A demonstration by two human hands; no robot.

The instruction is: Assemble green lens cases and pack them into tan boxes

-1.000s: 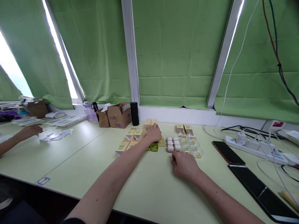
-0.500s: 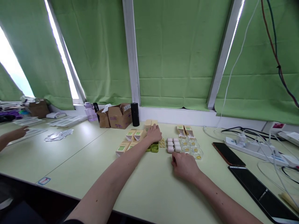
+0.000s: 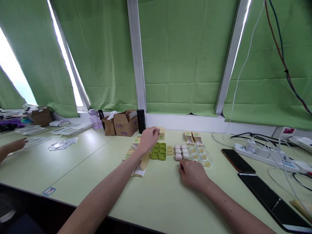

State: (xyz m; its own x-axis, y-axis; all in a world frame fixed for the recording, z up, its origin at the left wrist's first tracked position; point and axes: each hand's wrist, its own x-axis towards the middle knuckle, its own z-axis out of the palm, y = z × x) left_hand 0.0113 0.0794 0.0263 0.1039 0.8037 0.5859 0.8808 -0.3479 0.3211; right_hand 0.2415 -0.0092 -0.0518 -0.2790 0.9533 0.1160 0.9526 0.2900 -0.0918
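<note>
My left hand (image 3: 149, 139) is at the back of the group of small items, its thumb and fingers pinched together beside a small kraft-paper box (image 3: 161, 132). What lies in the pinch is hidden. Below that forearm are more kraft boxes with green labels, one (image 3: 139, 171) with a pale flap sticking out. Two columns of green square cups (image 3: 162, 156) stand right of the wrist, with tiny yellow pieces (image 3: 170, 150) beside them. My right hand (image 3: 193, 174) rests curled on the table, just in front of the pale pink rounded pieces (image 3: 178, 156).
Clear cups (image 3: 202, 157) with yellow centres and two open boxes (image 3: 193, 138) are on the right. Farther right lie a phone (image 3: 237, 161), a tablet-like device (image 3: 273, 201) and a power strip (image 3: 265, 156). Cartons (image 3: 125, 123) and a black cylinder (image 3: 140, 121) stand behind. Another person's hand (image 3: 18, 144) is far left.
My left hand has moved left and slightly back, away from the green cups, which now show fully. The pale flap under the forearm has come into sight. My right hand stays put.
</note>
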